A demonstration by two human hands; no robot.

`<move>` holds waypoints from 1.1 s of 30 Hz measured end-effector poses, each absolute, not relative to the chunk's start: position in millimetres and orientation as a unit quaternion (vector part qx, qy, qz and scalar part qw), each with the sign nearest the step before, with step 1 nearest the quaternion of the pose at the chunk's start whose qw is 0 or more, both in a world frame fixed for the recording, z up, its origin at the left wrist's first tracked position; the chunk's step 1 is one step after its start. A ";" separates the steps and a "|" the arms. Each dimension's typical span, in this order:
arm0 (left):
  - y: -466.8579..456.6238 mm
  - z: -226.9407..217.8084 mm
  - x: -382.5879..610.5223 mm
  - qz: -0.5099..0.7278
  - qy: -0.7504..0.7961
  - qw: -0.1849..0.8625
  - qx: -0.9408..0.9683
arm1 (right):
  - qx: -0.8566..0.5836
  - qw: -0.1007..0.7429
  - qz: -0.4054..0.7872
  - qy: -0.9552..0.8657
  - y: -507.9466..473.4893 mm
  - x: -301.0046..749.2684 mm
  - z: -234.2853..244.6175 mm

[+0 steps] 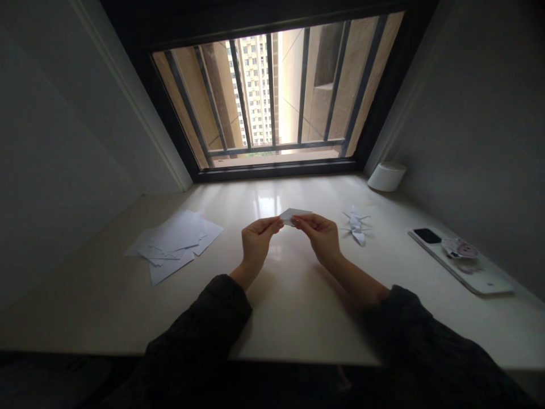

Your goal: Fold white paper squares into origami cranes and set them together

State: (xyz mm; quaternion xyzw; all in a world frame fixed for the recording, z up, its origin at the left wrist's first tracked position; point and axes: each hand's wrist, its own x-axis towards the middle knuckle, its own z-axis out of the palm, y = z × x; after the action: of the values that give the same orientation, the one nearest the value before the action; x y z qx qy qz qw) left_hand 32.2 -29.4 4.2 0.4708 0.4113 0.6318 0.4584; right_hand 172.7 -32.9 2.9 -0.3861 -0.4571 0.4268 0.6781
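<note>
A small folded piece of white paper [293, 213] is held up over the middle of the sill, between both hands. My left hand [258, 238] pinches its left corner between thumb and fingers. On the opposite side, my right hand [320, 234] grips it the same way, covering part of its lower right edge. The paper's far edge slants to a point at the right. To the right of my right hand lie folded white paper cranes [356, 226], close together; their exact number is hard to make out.
A loose pile of white paper sheets [174, 238] lies at the left. At the right a phone [460, 264] with a round grip rests on the pale windowsill [293, 324]. A white cylindrical object [386, 176] stands in the back right corner, beside the barred window [272, 96].
</note>
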 end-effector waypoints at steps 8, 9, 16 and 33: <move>-28.5 4.7 32.2 0.625 0.408 0.473 0.468 | -0.399 0.677 0.413 -0.459 -33.4 172.0 0.7; -28.5 4.8 32.2 0.623 0.405 0.478 0.469 | -0.400 0.677 0.409 -0.462 -33.7 171.9 0.8; -30.8 7.2 34.2 0.615 0.395 0.482 0.483 | -0.381 0.679 0.405 -0.479 -35.3 171.4 1.9; -27.2 4.5 32.8 0.601 0.394 0.566 0.404 | -0.374 0.672 0.431 -0.472 -31.8 175.1 -2.1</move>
State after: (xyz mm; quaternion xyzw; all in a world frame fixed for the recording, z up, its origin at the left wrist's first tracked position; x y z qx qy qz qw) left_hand 32.8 -27.2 4.5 0.4037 0.3943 0.6009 0.5660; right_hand 175.1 -31.8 -2.1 -0.3741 -0.4719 0.4313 0.6718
